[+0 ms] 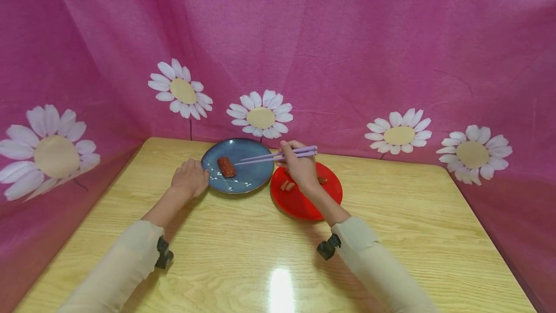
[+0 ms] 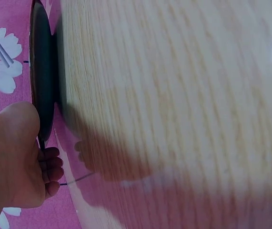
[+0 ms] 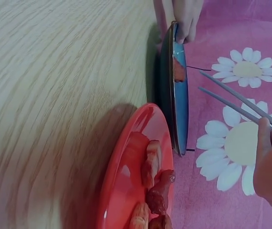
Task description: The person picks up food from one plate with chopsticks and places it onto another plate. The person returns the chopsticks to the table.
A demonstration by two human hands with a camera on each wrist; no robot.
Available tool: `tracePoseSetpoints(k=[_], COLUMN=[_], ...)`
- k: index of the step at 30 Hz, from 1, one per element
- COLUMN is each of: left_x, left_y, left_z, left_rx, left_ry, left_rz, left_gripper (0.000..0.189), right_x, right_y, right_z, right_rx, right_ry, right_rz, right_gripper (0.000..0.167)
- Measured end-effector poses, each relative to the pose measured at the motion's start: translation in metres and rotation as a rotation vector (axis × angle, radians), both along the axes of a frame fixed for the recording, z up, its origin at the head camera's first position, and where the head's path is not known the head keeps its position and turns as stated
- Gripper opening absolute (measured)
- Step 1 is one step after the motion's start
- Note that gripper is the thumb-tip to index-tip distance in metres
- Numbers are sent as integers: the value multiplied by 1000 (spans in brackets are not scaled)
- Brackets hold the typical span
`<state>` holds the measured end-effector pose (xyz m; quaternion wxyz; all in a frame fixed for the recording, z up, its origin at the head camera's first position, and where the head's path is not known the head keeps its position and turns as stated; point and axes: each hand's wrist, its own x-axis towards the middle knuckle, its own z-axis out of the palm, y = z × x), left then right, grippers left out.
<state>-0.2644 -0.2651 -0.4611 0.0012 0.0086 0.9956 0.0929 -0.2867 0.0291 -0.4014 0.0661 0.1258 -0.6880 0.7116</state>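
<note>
My left hand [image 1: 190, 178] grips the left rim of a blue plate [image 1: 256, 173] decorated with small white blossoms. In the left wrist view its fingers [image 2: 53, 172] curl at the plate's edge. On that plate lies a reddish-brown block of food [image 1: 226, 167], which looks like braised meat. Two light purple chopsticks [image 1: 278, 156] are held in my right hand [image 1: 299, 168], above the gap between the plates. Their tips point left, a little to the right of the meat block. The right wrist view shows the tips parted, with nothing between them.
A red plate [image 1: 304, 206] stands right of the blue one, partly hidden under my right forearm. Several food pieces [image 3: 158, 193] lie on it, brown and tan. Behind the wooden table [image 1: 226, 245] hangs a pink cloth [image 1: 330, 52] printed with white daisies.
</note>
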Motion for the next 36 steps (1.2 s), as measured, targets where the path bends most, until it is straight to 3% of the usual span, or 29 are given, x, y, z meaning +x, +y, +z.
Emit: tracePoseSetpoints(k=[11, 36], left_x=[-1, 0], left_y=[0, 1], left_z=[1, -3], left_rx=[-7, 6], left_ry=[-10, 72], left_rz=[1, 15], left_gripper=[44, 41], right_x=[-8, -17], right_y=[-17, -45], right_z=[-8, -24], right_rx=[-13, -4], right_ry=[-35, -144], right_rz=[-4, -52], right_gripper=[29, 32])
